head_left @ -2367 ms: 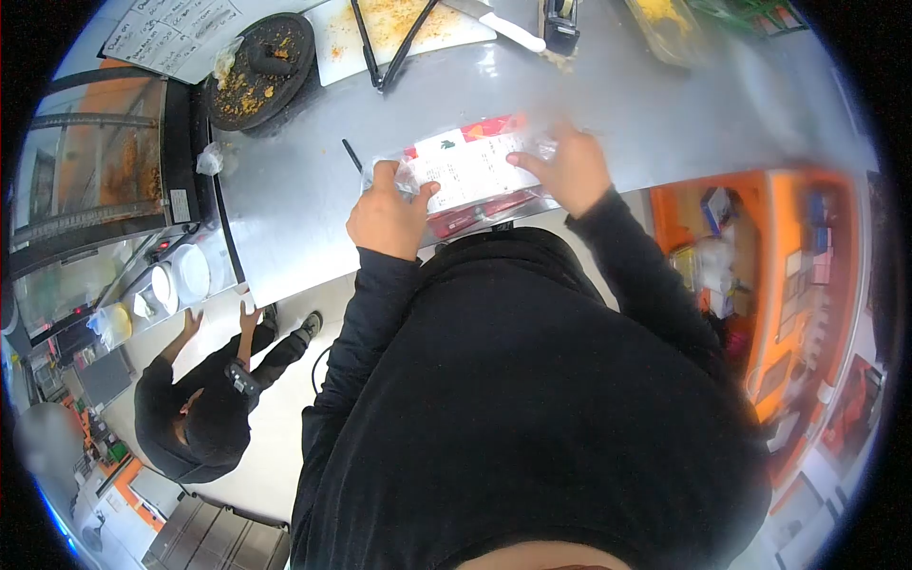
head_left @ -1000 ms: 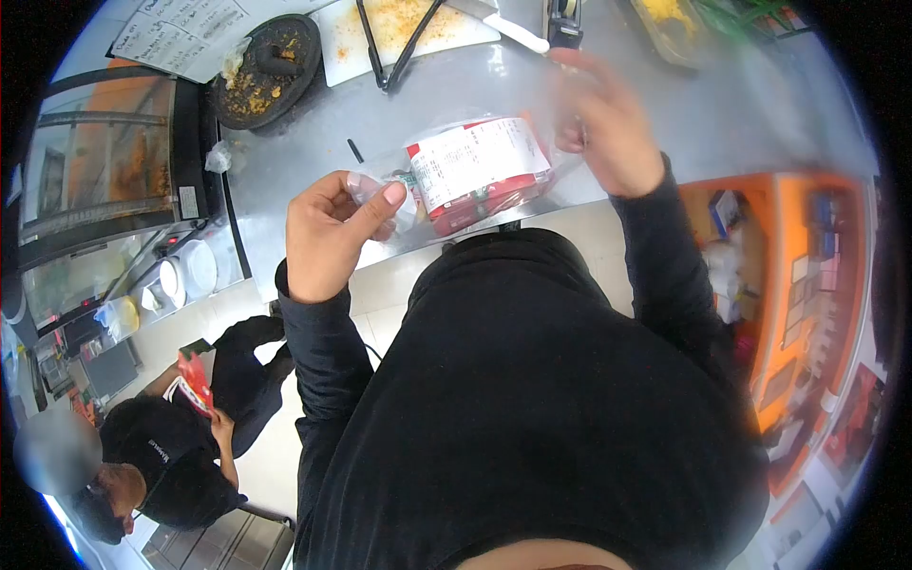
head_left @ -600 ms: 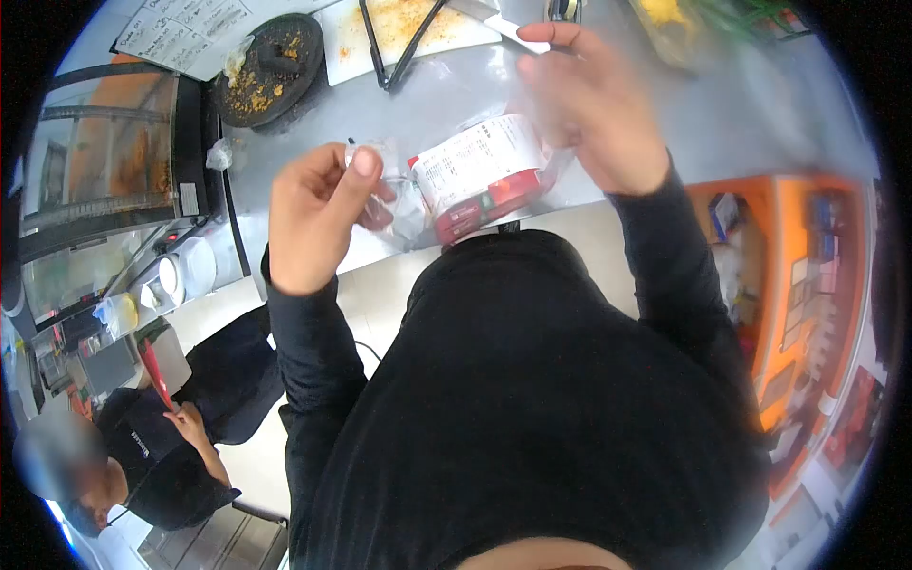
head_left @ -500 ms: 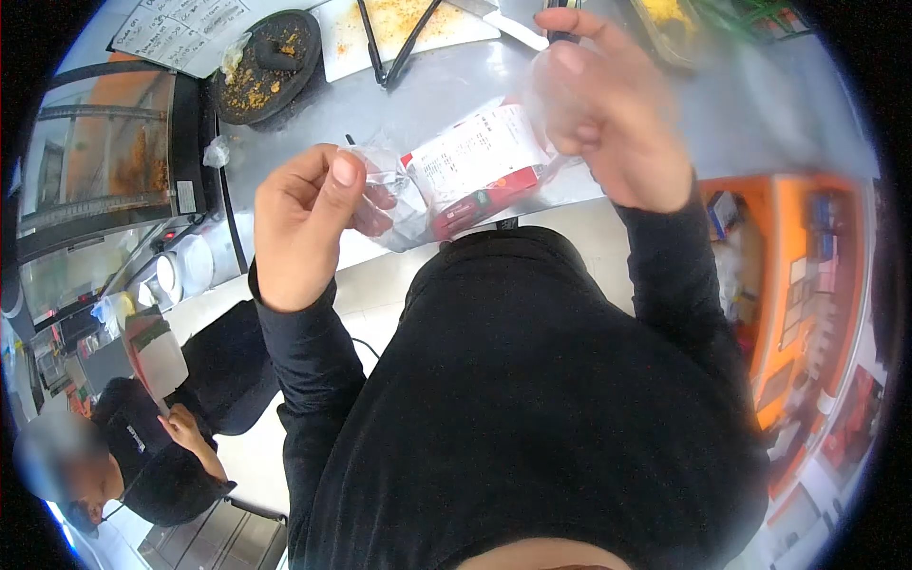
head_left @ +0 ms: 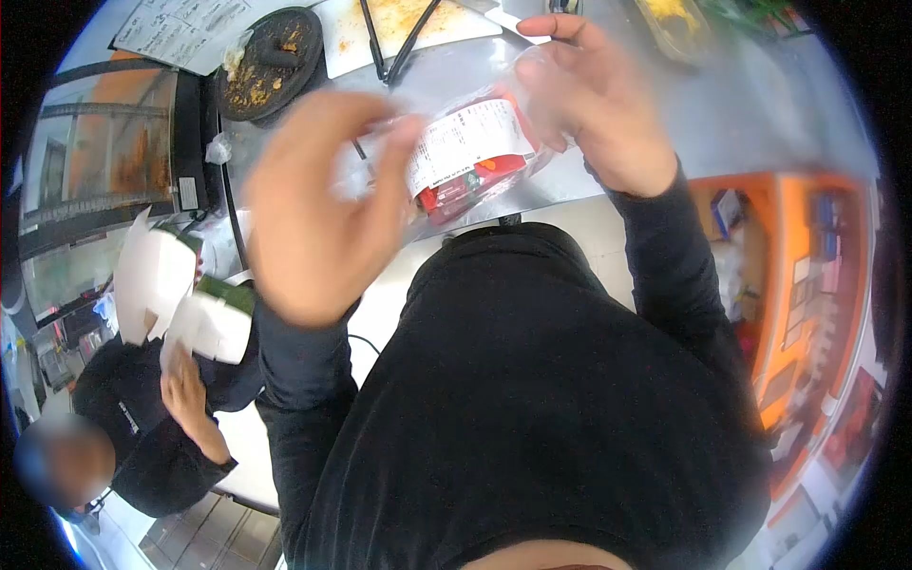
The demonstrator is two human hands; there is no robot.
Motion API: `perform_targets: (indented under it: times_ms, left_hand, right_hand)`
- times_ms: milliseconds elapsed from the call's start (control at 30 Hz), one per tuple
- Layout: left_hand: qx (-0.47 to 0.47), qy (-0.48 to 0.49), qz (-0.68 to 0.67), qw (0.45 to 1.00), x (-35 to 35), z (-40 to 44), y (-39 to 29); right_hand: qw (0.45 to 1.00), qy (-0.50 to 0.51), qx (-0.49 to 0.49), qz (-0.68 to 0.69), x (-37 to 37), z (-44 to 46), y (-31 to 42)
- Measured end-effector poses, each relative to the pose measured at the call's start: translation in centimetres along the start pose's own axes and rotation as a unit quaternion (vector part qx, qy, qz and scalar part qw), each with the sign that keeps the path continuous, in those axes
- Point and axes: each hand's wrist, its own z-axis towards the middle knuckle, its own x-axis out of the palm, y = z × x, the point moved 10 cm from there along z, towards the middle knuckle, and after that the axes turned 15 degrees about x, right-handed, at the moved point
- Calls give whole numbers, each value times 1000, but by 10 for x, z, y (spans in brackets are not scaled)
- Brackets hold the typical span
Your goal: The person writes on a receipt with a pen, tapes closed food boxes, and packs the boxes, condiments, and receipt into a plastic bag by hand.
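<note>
A red box (head_left: 454, 198) wrapped in a clear plastic bag sits near the counter's front edge, with a white printed receipt (head_left: 472, 138) on top of it. My left hand (head_left: 328, 204) is blurred and raised at the left end of the bag, thumb and fingers curled round clear plastic. At the other end, my right hand (head_left: 598, 104) pinches the bag's clear plastic between thumb and forefinger, its other fingers partly bent. The box hangs or rests between both hands; which one is hard to tell.
Behind are black tongs (head_left: 388, 47), a white cutting board (head_left: 342, 28) with crumbs, a knife (head_left: 518, 26), and a dark stone mortar (head_left: 271, 66). A tray (head_left: 670, 28) with yellow food stands back right. At the lower left, a co-worker (head_left: 142, 418) holds white cartons (head_left: 157, 275).
My left hand has moved up and right, closer to the box. The box and receipt have tilted and shifted slightly left. The co-worker's flat carton has been opened out and raised.
</note>
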Motion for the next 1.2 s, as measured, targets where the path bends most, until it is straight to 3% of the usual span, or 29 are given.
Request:
perform_targets:
  times_ms: [33,100,167,267,367,400,433,500,533,700,833,900,1033,1067,1100,1167,1200]
  left_hand:
    - [52,72,-24,996,34,7,-1]
    - [-10,282,-64,957,121,-26,37]
    - [35,361,-45,931,181,-58,42]
    - [31,372,62,926,192,-70,29]
    - [-28,292,28,955,158,-59,14]
    - [-8,274,24,961,138,-53,5]
    - [-17,301,16,953,117,-50,1]
    - [94,287,56,952,65,-44,-18]
    - [112,327,58,937,51,-46,-18]
    - [149,375,254,879,23,-63,30]
    - [202,275,87,936,14,-36,17]
    - [192,197,-16,961,19,-12,-4]
    - [-16,84,-151,985,34,-7,38]
    - [-7,52,-192,980,39,-10,45]
    - [-21,91,-181,979,45,-19,61]
    - [25,72,-169,983,36,-19,63]
    - [-10,98,-177,979,37,-29,82]
  right_hand:
    - [1000,13,2,8,0,1,0]
    - [999,10,7,32,-1,2,-2]
    - [999,8,2,44,-4,-8,2]
    - [999,7,2,50,-8,-12,0]
    - [998,16,-4,62,-11,-11,-1]
    - [998,18,-6,64,-12,-11,-1]
    - [998,20,-9,65,-12,-12,0]
    - [998,17,-6,56,-12,-12,1]
    - [999,17,-3,51,-11,-12,1]
    - [998,14,16,62,-8,-6,1]
    - [993,88,-66,53,42,-4,-7]
    - [995,97,-28,-22,93,-16,-21]
    - [989,5,-121,-81,115,-10,-52]
    - [988,-17,-132,-82,111,-12,-52]
    - [991,-21,-112,-69,105,-12,-54]
    - [997,-24,-70,-37,94,-10,-54]
    - [994,-66,-81,-16,82,-12,-48]
